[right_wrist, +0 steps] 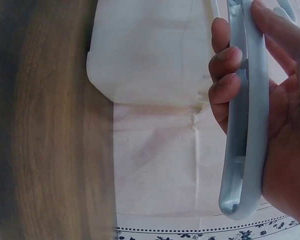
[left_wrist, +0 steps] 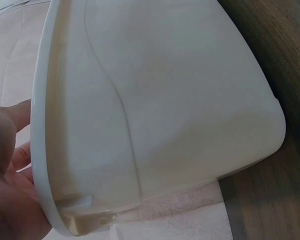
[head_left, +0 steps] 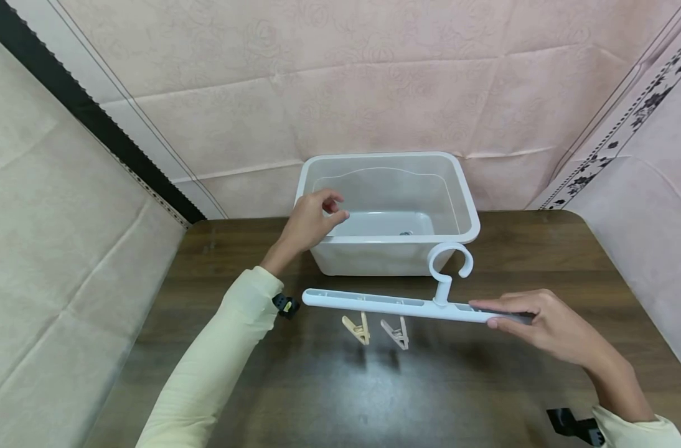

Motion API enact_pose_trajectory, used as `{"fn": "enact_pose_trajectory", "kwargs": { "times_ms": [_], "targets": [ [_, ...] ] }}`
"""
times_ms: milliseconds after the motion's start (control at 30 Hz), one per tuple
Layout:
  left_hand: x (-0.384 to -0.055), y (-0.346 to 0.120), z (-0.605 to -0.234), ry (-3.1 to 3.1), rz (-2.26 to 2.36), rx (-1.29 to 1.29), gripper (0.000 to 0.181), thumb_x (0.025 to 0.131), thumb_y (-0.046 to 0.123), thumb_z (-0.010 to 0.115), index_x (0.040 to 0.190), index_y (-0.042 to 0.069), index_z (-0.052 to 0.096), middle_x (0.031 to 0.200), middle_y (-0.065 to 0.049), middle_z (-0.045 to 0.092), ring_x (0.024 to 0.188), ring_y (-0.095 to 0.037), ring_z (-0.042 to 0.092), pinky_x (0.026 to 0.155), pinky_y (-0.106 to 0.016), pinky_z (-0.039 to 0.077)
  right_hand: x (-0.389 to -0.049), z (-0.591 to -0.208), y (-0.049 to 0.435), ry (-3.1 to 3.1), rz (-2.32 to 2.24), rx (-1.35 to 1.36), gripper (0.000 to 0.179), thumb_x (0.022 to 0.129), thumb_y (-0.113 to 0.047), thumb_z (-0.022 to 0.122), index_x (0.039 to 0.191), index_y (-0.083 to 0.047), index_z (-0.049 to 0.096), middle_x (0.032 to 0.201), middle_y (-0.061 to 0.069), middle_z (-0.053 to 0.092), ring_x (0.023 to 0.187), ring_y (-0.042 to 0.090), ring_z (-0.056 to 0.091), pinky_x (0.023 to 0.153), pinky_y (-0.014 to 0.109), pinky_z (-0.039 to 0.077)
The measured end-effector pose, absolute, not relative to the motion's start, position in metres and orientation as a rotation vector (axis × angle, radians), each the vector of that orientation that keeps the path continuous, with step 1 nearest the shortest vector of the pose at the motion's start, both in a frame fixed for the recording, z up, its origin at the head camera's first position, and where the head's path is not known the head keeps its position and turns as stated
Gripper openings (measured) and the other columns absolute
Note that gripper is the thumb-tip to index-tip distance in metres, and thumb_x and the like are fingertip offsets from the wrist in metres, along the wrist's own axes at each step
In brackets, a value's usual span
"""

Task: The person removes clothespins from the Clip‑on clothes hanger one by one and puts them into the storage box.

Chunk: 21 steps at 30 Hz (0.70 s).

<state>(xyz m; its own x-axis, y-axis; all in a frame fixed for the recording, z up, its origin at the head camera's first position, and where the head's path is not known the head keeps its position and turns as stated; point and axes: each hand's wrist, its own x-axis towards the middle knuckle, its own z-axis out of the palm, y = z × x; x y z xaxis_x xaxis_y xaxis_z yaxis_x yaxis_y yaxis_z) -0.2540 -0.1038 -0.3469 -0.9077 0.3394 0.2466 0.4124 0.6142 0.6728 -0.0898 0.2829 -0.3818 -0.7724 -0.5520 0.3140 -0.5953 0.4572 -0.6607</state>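
Note:
My right hand (head_left: 548, 323) grips one end of a pale blue plastic clothes hanger (head_left: 368, 303), its thumb and fingers round the bar. In the right wrist view the fingers wrap the hollow bar (right_wrist: 255, 115). The hanger's hook (head_left: 449, 249) points up in front of the bin. A cream clothespin (head_left: 358, 328) and a pale pinkish clothespin (head_left: 396, 334) hang below the bar. Over the near left rim of a white plastic bin (head_left: 385, 256), my left hand (head_left: 309, 218) has its fingers loosely bent, with nothing visible between them.
A small shiny item (head_left: 406, 233) lies on the bin's floor. The bin stands at the back of a dark wooden table (head_left: 363, 398), against a pinkish cloth backdrop (head_left: 374, 106). Pale cloth walls flank the table on both sides.

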Motion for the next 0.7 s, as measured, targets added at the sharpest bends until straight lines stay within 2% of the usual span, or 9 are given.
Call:
{"fn": "enact_pose_trajectory", "kwargs": {
  "times_ms": [200,467,700],
  "targets": [
    [-0.249,-0.108,-0.345,-2.755,-1.165,-0.63,0.029,0.094,0.016,0.073,0.118,0.001,0.066,0.096,-0.009,0.065,0.092,-0.022,0.059,0.074,-0.034,0.051,-0.09,-0.382,0.282,-2.637,1.233,1.039,0.047,0.082,0.006,0.078,0.124,-0.014,0.073,0.104,-0.011,0.072,0.079,0.006,0.065,0.068,0.019,0.049],
    [-0.241,-0.111,-0.338,-2.742,-1.137,-0.648,0.028,0.094,0.017,0.073,0.117,0.002,0.067,0.098,-0.01,0.064,0.094,-0.027,0.06,0.076,-0.035,0.052,-0.09,-0.382,0.281,-2.634,1.225,1.04,0.047,0.082,0.007,0.078,0.124,-0.014,0.073,0.106,-0.01,0.072,0.081,0.006,0.066,0.069,0.018,0.05],
    [-0.229,-0.11,-0.326,-2.682,-1.139,-0.726,0.027,0.094,0.016,0.073,0.117,0.001,0.067,0.096,-0.009,0.065,0.089,-0.02,0.059,0.077,-0.034,0.051,-0.09,-0.383,0.281,-2.633,1.226,1.047,0.047,0.082,0.007,0.078,0.124,-0.013,0.073,0.105,-0.011,0.072,0.079,0.006,0.064,0.067,0.018,0.049]
  ]
}}
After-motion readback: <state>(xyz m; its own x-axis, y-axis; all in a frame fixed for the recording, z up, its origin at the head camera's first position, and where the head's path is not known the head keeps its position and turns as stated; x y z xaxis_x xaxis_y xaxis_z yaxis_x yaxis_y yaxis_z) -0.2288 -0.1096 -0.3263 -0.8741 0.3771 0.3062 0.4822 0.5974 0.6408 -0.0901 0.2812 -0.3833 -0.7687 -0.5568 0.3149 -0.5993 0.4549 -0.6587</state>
